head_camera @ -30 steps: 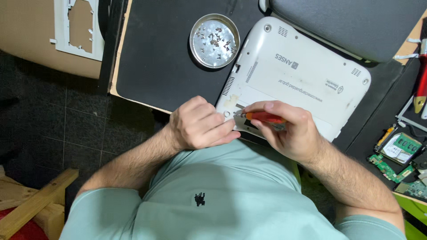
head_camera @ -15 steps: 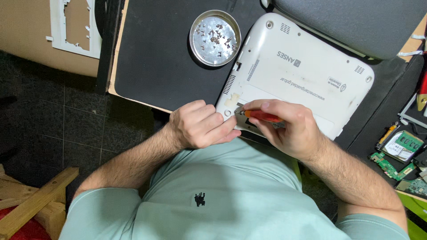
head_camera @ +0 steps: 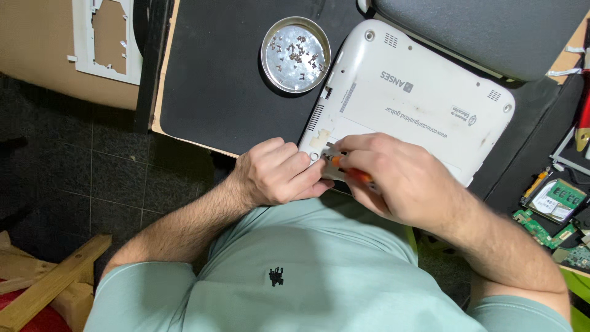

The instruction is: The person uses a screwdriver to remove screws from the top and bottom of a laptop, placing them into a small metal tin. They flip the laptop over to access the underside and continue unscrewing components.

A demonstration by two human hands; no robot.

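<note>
Here we are over a dark mat (head_camera: 227, 92) on the table, and at centre frame lies a white laptop (head_camera: 418, 98), upside down, its base facing up. The right hand (head_camera: 399, 181) sits at the laptop's near edge, just below centre, its grip closed around an orange-handled screwdriver (head_camera: 355, 174); only a short stretch of the handle shows between the fingers, and the tip points left toward the laptop's near-left corner. Whether the tip is seated in a screw cannot be told, it is too small to see.

The left hand (head_camera: 276, 175) is right beside it, left of centre, curled loosely with its fingertips pressed on that same corner of the laptop. Its grip holds nothing that can be seen; it simply bears on the case. The two hands are nearly touching.

Up at top centre, just left of the laptop and a little apart from it, a round metal tin (head_camera: 295, 54) sits on the mat with small dark screws scattered inside. A grey case (head_camera: 485, 31) overlaps the laptop's far edge at upper right. At the right edge, green circuit boards (head_camera: 553, 209) lie together. At upper left, a white plastic frame (head_camera: 104, 40) rests on a tan surface.
</note>
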